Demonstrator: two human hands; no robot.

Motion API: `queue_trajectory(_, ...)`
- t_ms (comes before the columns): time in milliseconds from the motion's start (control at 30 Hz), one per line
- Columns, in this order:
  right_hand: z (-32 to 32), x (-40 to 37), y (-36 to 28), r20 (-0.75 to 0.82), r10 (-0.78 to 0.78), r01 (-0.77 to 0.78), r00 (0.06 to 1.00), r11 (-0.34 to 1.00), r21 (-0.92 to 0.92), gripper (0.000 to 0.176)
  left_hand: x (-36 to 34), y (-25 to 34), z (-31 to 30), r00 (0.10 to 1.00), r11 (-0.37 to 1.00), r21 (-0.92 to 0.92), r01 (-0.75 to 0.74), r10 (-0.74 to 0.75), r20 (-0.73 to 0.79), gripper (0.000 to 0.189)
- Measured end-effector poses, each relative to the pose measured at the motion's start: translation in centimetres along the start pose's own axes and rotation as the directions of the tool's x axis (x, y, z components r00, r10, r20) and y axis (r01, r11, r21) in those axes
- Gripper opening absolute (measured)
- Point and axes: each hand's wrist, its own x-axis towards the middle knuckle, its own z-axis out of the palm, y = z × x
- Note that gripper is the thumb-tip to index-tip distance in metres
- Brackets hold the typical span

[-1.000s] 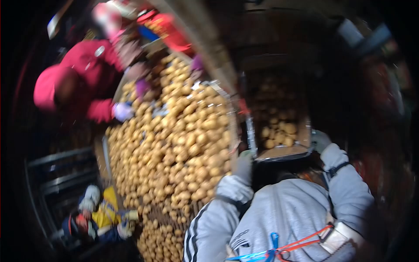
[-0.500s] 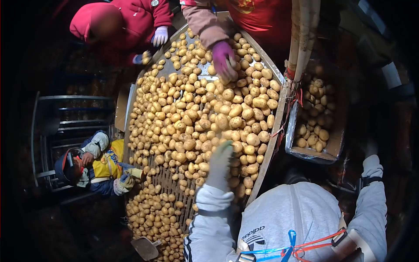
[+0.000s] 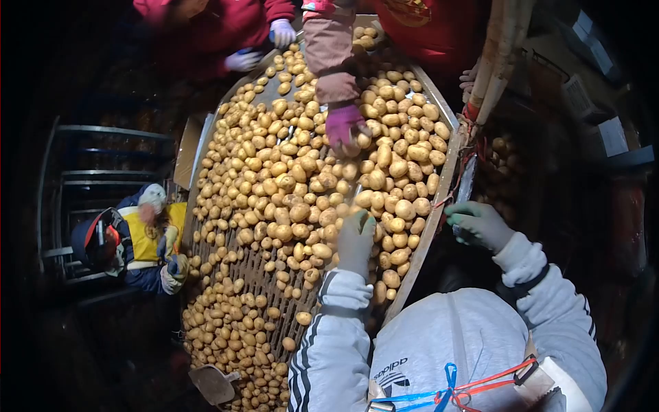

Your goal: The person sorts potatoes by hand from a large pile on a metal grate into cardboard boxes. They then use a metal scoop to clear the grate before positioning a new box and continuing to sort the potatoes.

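Many potatoes (image 3: 295,172) cover a wooden-edged, slatted sorting table (image 3: 429,237). My left hand (image 3: 355,240), in a light glove, reaches over the potatoes near the table's right side. Its fingers are bent and blurred against the potatoes, so a grip cannot be made out. My right hand (image 3: 477,223), gloved with a greenish tint, hangs just outside the table's right edge, near the side of a box. Its fingers are curled, and whatever lies between them is hidden.
A co-worker's purple-gloved hand (image 3: 345,129) is among the potatoes ahead. Another person's gloved hands (image 3: 264,48) are at the far left edge. A person in a yellow vest (image 3: 147,237) is at the left. Poles (image 3: 501,58) and boxed potatoes (image 3: 501,161) stand right; a scoop (image 3: 213,384) lies lower left.
My right hand has come inward from the far right to the table's edge. My left hand stays over the potatoes. The purple-gloved hand has moved nearer, and the view has shifted slightly.
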Motion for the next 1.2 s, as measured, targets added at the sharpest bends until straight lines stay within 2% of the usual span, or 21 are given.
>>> queue_trajectory(33, 1.7, 1.3, -0.1, 0.01, -0.054, 0.054, 0.999, 0.997, -0.063, 0.041, -0.7, -1.4, -0.1, 0.999, 0.991, -0.131, -0.035, 0.033, -0.014, 0.037)
queue_trajectory(100, 4.8, 4.8, 0.5, 0.039, -0.183, 0.187, 0.982, 0.944, -0.272, 0.051, -3.2, -1.1, -2.1, 0.995, 0.995, -0.009, -0.101, 0.101, -0.02, 0.037)
queue_trajectory(133, 5.8, 7.3, 2.1, 0.062, -0.354, 0.333, 0.933, 0.784, -0.523, 0.059, -4.0, -1.4, -3.5, 0.997, 0.994, 0.076, -0.081, 0.081, 0.007, 0.04)
queue_trajectory(233, 9.8, 9.7, 2.8, 0.063, -0.301, 0.216, 0.952, 0.511, -0.832, 0.072, -4.9, -3.5, -7.4, 0.99, 0.996, 0.081, 0.035, -0.023, -0.141, 0.04)
queue_trajectory(267, 11.5, 9.1, 1.3, 0.0, -0.225, 0.12, 0.974, 0.517, -0.847, 0.072, -4.4, -4.6, -8.9, 0.977, 0.991, -0.014, 0.134, -0.135, -0.164, 0.041)
queue_trajectory(300, 12.2, 9.4, 1.1, 0.012, -0.233, 0.144, 0.973, 0.561, -0.816, 0.071, -4.4, -3.3, -10.8, 0.974, 0.988, 0.145, 0.061, -0.027, -0.227, 0.045)
queue_trajectory(333, 12.7, 9.9, 1.1, 0.019, -0.241, 0.164, 0.97, 0.601, -0.782, 0.069, -4.2, -1.5, -12.0, 0.942, 0.981, -0.088, 0.171, -0.189, -0.276, 0.048)
queue_trajectory(400, 13.3, 10.9, 0.9, 0.063, -0.34, 0.282, 0.938, 0.645, -0.711, 0.056, -2.2, 0.2, -14.0, 0.892, 0.953, -0.158, 0.26, -0.3, -0.339, 0.053)
queue_trajectory(467, 13.0, 10.9, -0.8, 0.134, -0.111, 0.146, 0.985, 0.945, -0.291, 0.048, 0.0, -0.2, -15.7, 0.896, 0.949, 0.18, 0.26, -0.167, -0.412, 0.056)
queue_trajectory(500, 13.0, 10.8, -1.5, 0.205, -0.014, 0.026, 0.979, 0.998, -0.055, 0.044, 0.9, -0.1, -15.7, 0.895, 0.938, 0.17, 0.303, -0.219, -0.389, 0.056)
queue_trajectory(567, 12.6, 10.3, -1.1, 0.245, -0.045, 0.017, 0.969, 0.993, 0.115, 0.037, 2.4, 0.0, -15.3, 0.884, 0.909, 0.15, 0.389, -0.323, -0.339, 0.057)
queue_trajectory(600, 12.1, 9.5, -1.3, 0.282, -0.021, -0.038, 0.959, 0.979, 0.203, 0.037, 3.2, -1.1, -14.7, 0.853, 0.886, 0.203, 0.416, -0.304, -0.424, 0.053)
queue_trajectory(700, 12.2, 6.8, -2.1, 0.324, 0.05, -0.172, 0.945, 0.916, 0.362, 0.035, 5.1, -5.0, -16.5, 0.915, 0.871, -0.467, 0.152, -0.303, -0.267, 0.048)
queue_trajectory(733, 12.0, 6.9, -1.5, 0.348, 0.089, -0.224, 0.933, 0.902, 0.37, 0.035, 4.0, -5.6, -16.5, 0.865, 0.618, -0.768, 0.17, -0.467, -0.184, 0.044)
queue_trajectory(767, 11.9, 7.0, -0.7, 0.371, 0.126, -0.275, 0.92, 0.883, 0.381, 0.034, 4.2, -6.1, -17.2, 0.952, 0.406, -0.913, 0.038, -0.293, -0.091, 0.04)
queue_trajectory(833, 12.9, 7.1, 0.9, 0.401, 0.093, -0.258, 0.912, 0.888, 0.381, 0.033, 2.3, -7.0, -17.0, 0.962, 0.263, -0.957, 0.12, -0.27, 0.046, 0.037)
queue_trajectory(900, 14.7, 6.1, -0.1, 0.391, 0.165, -0.273, 0.905, 0.932, 0.237, 0.039, -1.7, 0.3, -15.7, 0.968, 0.202, -0.969, 0.141, -0.232, 0.093, 0.037)
queue_trajectory(967, 16.4, 5.4, -0.3, 0.414, 0.155, -0.246, 0.897, 0.953, 0.176, 0.046, -3.2, 1.6, -13.2, 0.96, 0.231, -0.958, 0.172, -0.258, 0.11, 0.037)
queue_trajectory(1067, 17.2, 5.4, -0.2, 0.463, 0.169, -0.227, 0.87, 0.971, 0.073, 0.05, -6.3, 5.2, -6.8, 0.982, 0.682, -0.709, 0.183, -0.088, 0.169, 0.05)
queue_trajectory(1100, 16.2, 5.2, 0.0, 0.481, 0.178, -0.25, 0.858, 0.964, 0.088, 0.051, -7.5, 8.6, -5.8, 0.977, 0.726, -0.656, 0.208, -0.128, 0.169, 0.054)
queue_trajectory(1200, 12.2, 3.6, -0.4, 0.483, 0.187, -0.293, 0.856, 0.944, 0.155, 0.051, -7.7, 6.0, -4.7, 0.917, 0.761, -0.611, 0.215, 0.058, 0.395, 0.059)
